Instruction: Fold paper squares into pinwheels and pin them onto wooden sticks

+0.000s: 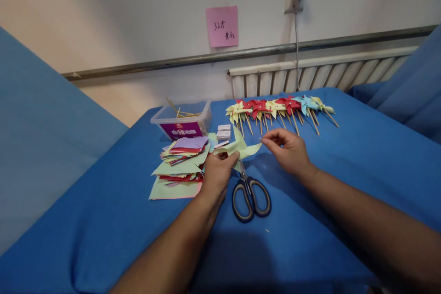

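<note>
Across the whole foreground, a blue cloth (310, 220) covers the table; its near edge and both forearms run out of the bottom of the view. Behind it, a ribbed white radiator (344, 73) is partly hidden by the table's far edge. A pink note (222, 26) on the wall carries handwriting too small to read.

At left centre lies a loose stack of paper squares (182, 165), flat, thin and matte, in green, red, purple and yellow, corners fanned unevenly. Behind it stands a clear plastic box (182, 121) with a purple label; thin wooden sticks poke from it, contents otherwise unclear. Along the far edge lies a row of finished pinwheels (279, 108) on wooden sticks, overlapping, so a count is not possible.

Scissors (251, 195) with dark looped handles lie just below the hands, blades partly hidden under the left hand.

Left hand (217, 175), palm down, fingers curled, pinches a pale green cut paper piece (241, 148) with pointed flaps, lifted just above the cloth between both hands. Right hand (289, 149) has thumb and forefinger nipped together at the paper's right tip; whether a pin sits between them cannot be told.
</note>
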### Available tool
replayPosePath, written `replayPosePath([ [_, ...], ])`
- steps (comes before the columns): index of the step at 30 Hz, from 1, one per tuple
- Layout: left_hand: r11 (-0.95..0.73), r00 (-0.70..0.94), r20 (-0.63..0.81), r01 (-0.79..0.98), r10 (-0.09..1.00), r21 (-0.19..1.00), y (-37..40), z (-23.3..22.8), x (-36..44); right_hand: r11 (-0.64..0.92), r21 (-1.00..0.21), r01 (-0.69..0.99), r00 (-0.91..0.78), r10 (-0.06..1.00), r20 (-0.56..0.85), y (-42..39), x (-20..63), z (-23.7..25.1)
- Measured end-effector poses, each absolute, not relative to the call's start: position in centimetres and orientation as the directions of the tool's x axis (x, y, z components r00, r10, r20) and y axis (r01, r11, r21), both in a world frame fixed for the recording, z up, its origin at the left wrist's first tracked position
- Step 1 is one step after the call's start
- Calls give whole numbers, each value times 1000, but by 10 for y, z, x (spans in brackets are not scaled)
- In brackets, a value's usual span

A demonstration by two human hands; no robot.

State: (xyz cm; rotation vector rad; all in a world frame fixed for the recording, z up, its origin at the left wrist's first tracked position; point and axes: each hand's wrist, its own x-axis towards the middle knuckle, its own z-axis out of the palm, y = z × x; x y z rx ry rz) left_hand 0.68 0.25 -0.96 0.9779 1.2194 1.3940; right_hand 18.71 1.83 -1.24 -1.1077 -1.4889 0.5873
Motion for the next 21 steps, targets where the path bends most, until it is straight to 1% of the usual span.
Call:
replayPosePath([
  [2,-21,-185,2,-101,983,995,1,-9,8,524,-755,393,-54,833,550,5,179,-6],
  [4,-44,-188,38,-27,981,999,0,-9,9,572,-696,435,-153,808,568,-5,172,-6],
  [6,-44,-173,47,17,984,999,-1,-10,9,588,-663,463,-200,798,568,-8,168,-9],
  [9,-33,-140,36,23,989,999,-2,-10,9,566,-664,490,-191,812,551,-5,167,-16],
  [13,-25,-99,24,-7,995,1000,-3,-9,11,541,-692,478,-163,829,535,-1,170,-18],
  [18,-16,-117,13,-27,993,1000,-4,-5,12,552,-688,472,-178,823,539,-3,170,-15],
  [21,1,-110,-4,-25,994,1000,-5,-3,12,537,-707,460,-159,833,529,-3,169,-16],
])
